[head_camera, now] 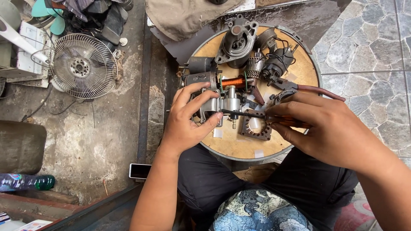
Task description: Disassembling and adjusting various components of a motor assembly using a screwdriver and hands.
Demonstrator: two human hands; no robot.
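Seen from above, over a round wooden tray (299,70) with a metal rim, resting on the lap. Left hand (188,115) clamped on a grey metal motor housing (222,105), thumb and fingers wrapped round its left side, held just above the tray's middle. Right hand (329,128) closed round the orange handle of a screwdriver (248,114), its dark shaft lying level, tip touching the housing. On the tray: a starter-motor casing (235,40) at the far edge, a copper-wound coil (234,82), a black wired motor (276,64), a square laminated stator plate (256,126) just under the screwdriver. Left, on the concrete floor: a fan guard (83,66), a phone (140,170), a green bottle (25,182).
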